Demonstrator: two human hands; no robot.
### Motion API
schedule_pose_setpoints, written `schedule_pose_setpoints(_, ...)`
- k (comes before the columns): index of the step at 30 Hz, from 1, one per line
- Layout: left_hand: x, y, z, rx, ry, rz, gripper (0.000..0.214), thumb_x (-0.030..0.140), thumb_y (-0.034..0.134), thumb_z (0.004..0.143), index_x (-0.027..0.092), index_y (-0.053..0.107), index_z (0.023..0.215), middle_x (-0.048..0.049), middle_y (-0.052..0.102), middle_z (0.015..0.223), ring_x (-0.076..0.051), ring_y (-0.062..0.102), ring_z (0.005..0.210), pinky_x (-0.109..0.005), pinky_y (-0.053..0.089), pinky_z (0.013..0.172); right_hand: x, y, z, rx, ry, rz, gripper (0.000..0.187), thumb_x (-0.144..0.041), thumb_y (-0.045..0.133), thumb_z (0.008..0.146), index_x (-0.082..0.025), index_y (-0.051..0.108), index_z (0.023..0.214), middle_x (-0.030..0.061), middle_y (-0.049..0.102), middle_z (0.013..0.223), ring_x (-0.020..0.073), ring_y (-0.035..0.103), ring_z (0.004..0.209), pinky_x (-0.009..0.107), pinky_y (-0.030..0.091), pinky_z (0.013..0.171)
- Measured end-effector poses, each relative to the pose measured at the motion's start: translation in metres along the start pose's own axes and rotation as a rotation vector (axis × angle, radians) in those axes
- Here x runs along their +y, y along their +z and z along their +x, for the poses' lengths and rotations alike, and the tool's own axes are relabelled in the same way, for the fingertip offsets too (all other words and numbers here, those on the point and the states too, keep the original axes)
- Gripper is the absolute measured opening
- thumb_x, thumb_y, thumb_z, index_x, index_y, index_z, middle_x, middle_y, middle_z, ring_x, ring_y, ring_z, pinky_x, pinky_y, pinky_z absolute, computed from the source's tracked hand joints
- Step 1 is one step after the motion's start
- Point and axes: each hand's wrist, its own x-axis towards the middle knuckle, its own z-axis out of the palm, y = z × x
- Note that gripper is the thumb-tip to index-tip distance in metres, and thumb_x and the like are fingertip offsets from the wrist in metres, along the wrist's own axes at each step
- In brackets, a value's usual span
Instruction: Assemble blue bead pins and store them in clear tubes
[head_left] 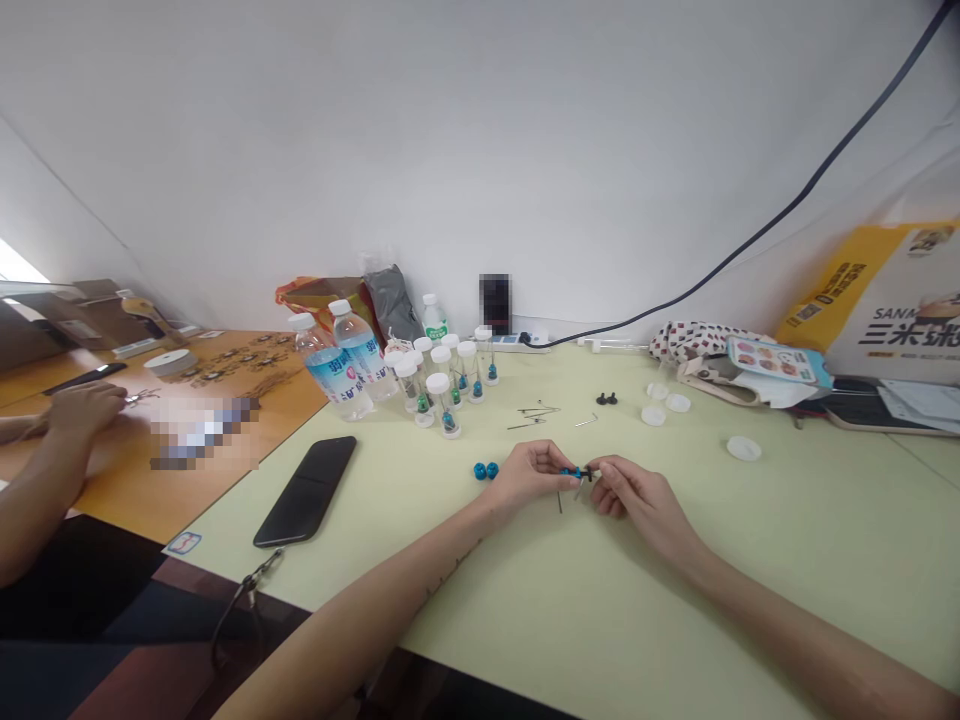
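Observation:
My left hand (pixel 534 470) is closed in a pinch around a small blue part (pixel 568 473) just above the table. A small black part (pixel 588 475) lines up with its right end, and the fingertips of my right hand (pixel 634 492) are closed at that black part's far end. Below the blue part a thin dark rod (pixel 559 503) sticks down. Two more blue knob-like pieces (pixel 486 470) lie beside my left wrist. Beyond my hands are two small black pieces (pixel 607 399), several thin metal rods (pixel 534 412) and a bent metal key (pixel 586 421).
Several clear tubes with white caps (pixel 450 410) stand at back left beside water bottles (pixel 358 350). A phone (pixel 306 490) lies left. Loose white caps (pixel 744 449), a patterned pouch (pixel 705 345) and a bag (pixel 885 290) are right. Another person's hand (pixel 88 405) rests at the orange table.

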Motion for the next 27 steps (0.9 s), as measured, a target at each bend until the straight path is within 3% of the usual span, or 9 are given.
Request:
schedule_pose_setpoints(9,-0.0007,0.0008,-0.0001,0.019,0.012,-0.007,0.035,0.031,0.079,0.053,0.012,0.059,0.075,-0.0085,0.067,0.085,-0.015,0.062,0.075,-0.029,0.045,0.073,-0.0019,0.0005,-0.0008,0.027,-0.002,-0.003,0.045,-0.054,0.038,0.088,-0.019,0.053,0.112,0.0036,0.062,0.074,0.0145,0.057,0.059,0.026,0.044,0.054)
schedule_pose_setpoints(27,0.0022,-0.0021,0.0001,0.028,-0.004,0.007,0.035,0.030,0.079,0.054,0.012,0.060,0.076,-0.0075,0.067,0.082,-0.014,0.061,0.074,-0.027,0.045,0.071,0.0022,0.0002,0.0003,0.009,0.022,0.002,0.049,-0.057,0.038,0.086,-0.016,0.062,0.098,0.0042,0.063,0.069,0.0143,0.055,0.057,0.026,0.043,0.052)
